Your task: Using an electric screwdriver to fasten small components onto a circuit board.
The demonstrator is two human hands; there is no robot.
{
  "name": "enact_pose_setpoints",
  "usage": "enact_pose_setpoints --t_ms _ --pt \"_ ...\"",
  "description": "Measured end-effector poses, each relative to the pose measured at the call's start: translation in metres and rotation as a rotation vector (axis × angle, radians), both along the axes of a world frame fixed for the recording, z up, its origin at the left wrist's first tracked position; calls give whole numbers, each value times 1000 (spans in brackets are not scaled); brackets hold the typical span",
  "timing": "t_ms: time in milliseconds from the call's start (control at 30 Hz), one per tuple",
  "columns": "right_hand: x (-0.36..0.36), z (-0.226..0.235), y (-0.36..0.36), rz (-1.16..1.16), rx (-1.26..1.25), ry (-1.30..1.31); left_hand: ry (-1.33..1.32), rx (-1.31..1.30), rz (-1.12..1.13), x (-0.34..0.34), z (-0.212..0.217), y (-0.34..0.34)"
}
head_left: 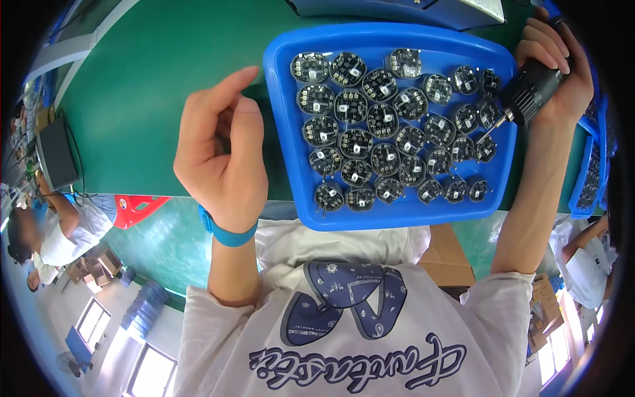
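Observation:
My right hand (pixel 572 83) is wrapped round a black electric screwdriver (pixel 531 92) at the upper right. Its thin metal bit slants down to the left, over the right side of a blue plastic tray (pixel 397 218). The tip ends close to a small round unit (pixel 485 149) with a dark circuit board; whether they touch I cannot tell. Several similar round units (pixel 385 159) sit in rows in the tray. To the left of the tray, my left hand (pixel 221 145) holds nothing visible. Its index finger and thumb are apart, the other fingers curled and partly hidden.
The tray rests on a green tabletop (pixel 152 92), overhanging its near edge. Behind it stands a grey metal box (pixel 403 12). More blue trays (pixel 582 178) are at the far right. A red stool (pixel 135 210) and a person at work (pixel 73 221) are to the left.

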State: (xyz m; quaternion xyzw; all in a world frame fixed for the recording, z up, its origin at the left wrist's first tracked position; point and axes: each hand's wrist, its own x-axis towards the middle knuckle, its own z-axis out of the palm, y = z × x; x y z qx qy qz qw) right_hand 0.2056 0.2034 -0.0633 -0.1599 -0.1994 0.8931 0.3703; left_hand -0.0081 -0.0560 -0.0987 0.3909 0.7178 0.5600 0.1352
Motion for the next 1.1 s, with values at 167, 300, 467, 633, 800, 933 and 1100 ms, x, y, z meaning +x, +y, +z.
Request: enact_pose_setpoints --t_ms 167,300,467,633,800,933,1100 --pt "14 -3 5 1 0 -5 9 -15 -12 -3 -1 -1" --pt "16 -4 6 0 -17 -2 33 -53 0 -2 3 -1" --pt "11 -4 6 1 -30 -17 15 -47 -3 -1 2 0" --pt "15 -6 10 4 -46 -21 21 -41 -7 -3 0 0" --pt "16 -5 10 4 -62 -29 30 -35 -14 -5 4 0" --pt "16 -4 5 -9 -58 -44 55 -47 -29 -5 2 -1" --pt "14 -6 4 -22 -37 -44 33 -62 -8 -1 3 -1"
